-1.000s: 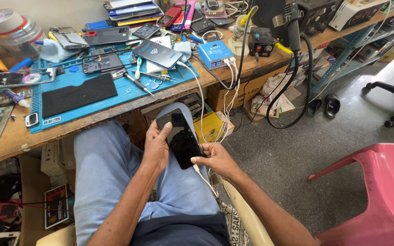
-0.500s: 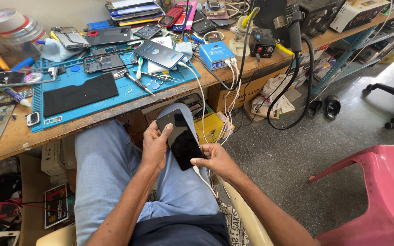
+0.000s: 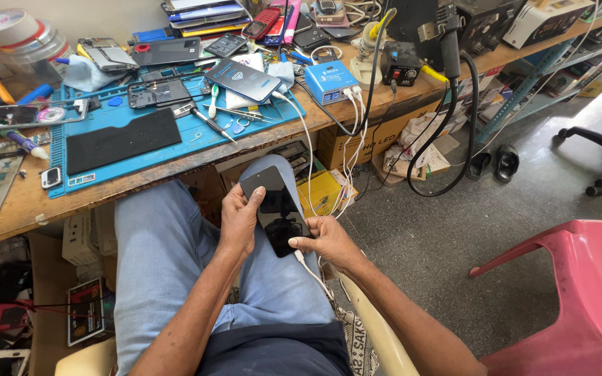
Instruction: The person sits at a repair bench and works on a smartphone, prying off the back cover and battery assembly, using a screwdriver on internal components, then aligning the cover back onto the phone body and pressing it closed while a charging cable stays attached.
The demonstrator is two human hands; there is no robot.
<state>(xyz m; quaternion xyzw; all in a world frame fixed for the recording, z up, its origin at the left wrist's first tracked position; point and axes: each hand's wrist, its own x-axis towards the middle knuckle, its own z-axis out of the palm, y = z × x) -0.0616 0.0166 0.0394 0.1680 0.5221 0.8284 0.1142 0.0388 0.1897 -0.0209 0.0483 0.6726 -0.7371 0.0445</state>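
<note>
Black and glossy, a smartphone (image 3: 277, 209) sits in the head view above the person's lap, over blue jeans (image 3: 168, 257), just below the edge of the wooden tabletop (image 3: 15, 209). The left hand (image 3: 240, 219) wraps its left edge, thumb laid on the dark screen. The right hand (image 3: 325, 244) pinches the phone's lower end, where a white cable (image 3: 309, 268) runs out from under the fingers toward the seat. On the tabletop lies a blue work mat (image 3: 141, 150) with a black pad (image 3: 121, 141), tweezers and opened phones. A blue charger box (image 3: 331, 73) stands near the mat's right end. A pink plastic chair (image 3: 580, 292) stands on the floor at right.
</note>
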